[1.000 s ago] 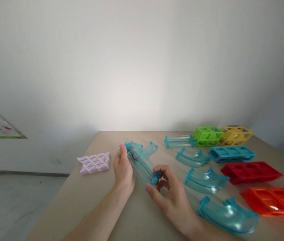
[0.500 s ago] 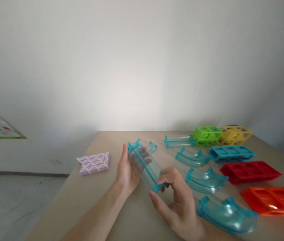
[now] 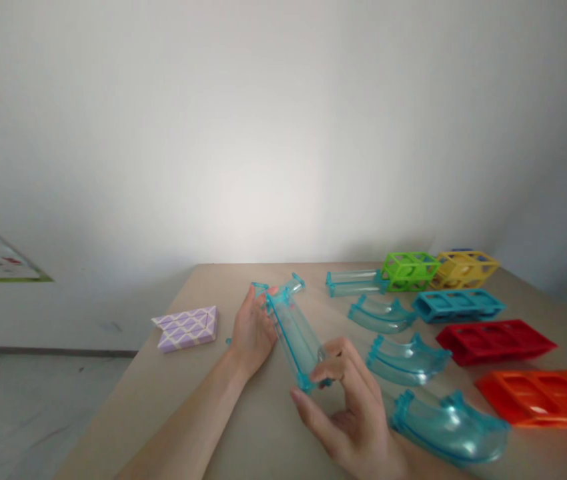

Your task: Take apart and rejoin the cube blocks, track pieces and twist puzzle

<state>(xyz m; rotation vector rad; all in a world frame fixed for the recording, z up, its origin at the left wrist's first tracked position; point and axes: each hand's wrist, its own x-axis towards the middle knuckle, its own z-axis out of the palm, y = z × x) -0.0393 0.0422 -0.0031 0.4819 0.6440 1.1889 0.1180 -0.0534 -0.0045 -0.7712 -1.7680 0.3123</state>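
A clear blue straight track piece [image 3: 296, 333] is held tilted above the table, its near end towards me. My right hand [image 3: 351, 407] grips that near end, its fingers on the right edge and its thumb extended below. My left hand [image 3: 253, 333] is curled at the far end, its fingers partly hidden behind the piece. Behind this hand, parts of another clear blue track piece [image 3: 295, 285] show; the hand covers the rest. To the right lie several clear blue curved track pieces [image 3: 408, 360] and one straight track piece [image 3: 356, 283].
Green [image 3: 409, 270], yellow [image 3: 465, 269], teal [image 3: 458, 305], red [image 3: 496, 341] and orange [image 3: 546, 399] open-sided blocks stand along the table's right side. A purple patterned folded piece [image 3: 188, 329] lies at left. Behind the table [image 3: 163, 413] rises a white wall [image 3: 283, 133].
The held track piece has turned a little steeper, and its far end has shifted right, away from my left palm. More of the track piece behind the left hand shows.
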